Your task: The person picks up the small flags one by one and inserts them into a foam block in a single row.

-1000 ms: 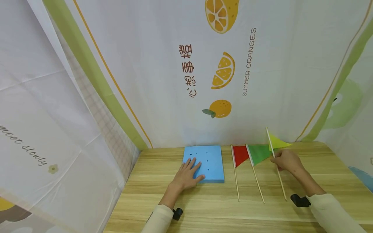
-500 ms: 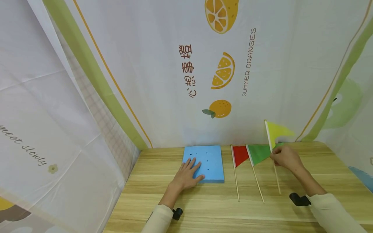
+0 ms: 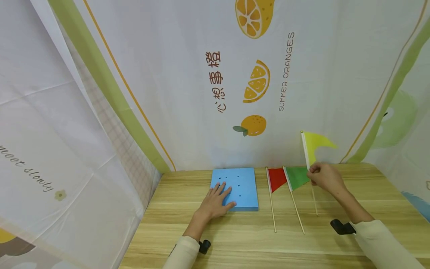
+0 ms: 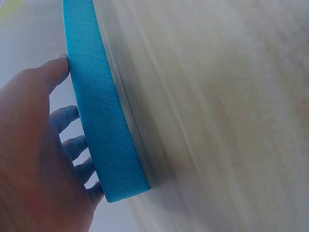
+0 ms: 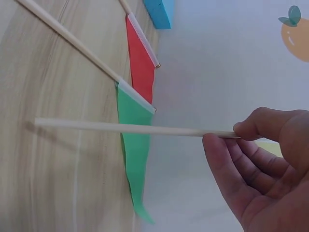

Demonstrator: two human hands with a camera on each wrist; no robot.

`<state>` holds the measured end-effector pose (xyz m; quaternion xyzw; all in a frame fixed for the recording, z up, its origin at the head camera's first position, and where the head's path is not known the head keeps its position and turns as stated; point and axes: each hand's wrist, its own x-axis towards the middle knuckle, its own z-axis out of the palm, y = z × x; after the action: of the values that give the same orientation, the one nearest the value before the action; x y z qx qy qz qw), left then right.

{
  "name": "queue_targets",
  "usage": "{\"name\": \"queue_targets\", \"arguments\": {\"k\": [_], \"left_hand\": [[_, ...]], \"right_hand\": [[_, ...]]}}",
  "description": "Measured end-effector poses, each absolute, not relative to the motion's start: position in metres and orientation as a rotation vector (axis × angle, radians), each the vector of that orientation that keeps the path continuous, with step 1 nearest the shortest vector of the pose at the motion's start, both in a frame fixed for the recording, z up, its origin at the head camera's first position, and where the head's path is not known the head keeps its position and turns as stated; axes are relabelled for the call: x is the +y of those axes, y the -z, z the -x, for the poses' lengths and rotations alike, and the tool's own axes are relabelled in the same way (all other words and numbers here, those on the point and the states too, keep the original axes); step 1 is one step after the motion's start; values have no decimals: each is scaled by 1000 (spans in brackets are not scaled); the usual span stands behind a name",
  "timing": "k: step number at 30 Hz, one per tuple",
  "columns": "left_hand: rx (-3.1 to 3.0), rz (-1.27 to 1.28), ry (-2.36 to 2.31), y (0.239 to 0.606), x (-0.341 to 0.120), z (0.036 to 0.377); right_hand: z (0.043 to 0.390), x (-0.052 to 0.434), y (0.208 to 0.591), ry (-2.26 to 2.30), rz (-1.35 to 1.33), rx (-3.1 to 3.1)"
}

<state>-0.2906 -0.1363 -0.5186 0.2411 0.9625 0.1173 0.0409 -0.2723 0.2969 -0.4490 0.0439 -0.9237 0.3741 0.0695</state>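
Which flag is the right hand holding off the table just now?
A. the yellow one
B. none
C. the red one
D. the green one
A: the right hand pinches the thin wooden stick of the yellow triangular flag, raised upright, while the red flag and green flag lie flat on the wooden table.
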Motion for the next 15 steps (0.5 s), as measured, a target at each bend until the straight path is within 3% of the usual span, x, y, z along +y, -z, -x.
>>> {"name": "queue_targets", "arguments": {"k": [15], "left_hand": [[2943, -736, -390, 520, -136, 291]], "right_hand": [[280, 279, 433, -1107, -150, -2723]]}}
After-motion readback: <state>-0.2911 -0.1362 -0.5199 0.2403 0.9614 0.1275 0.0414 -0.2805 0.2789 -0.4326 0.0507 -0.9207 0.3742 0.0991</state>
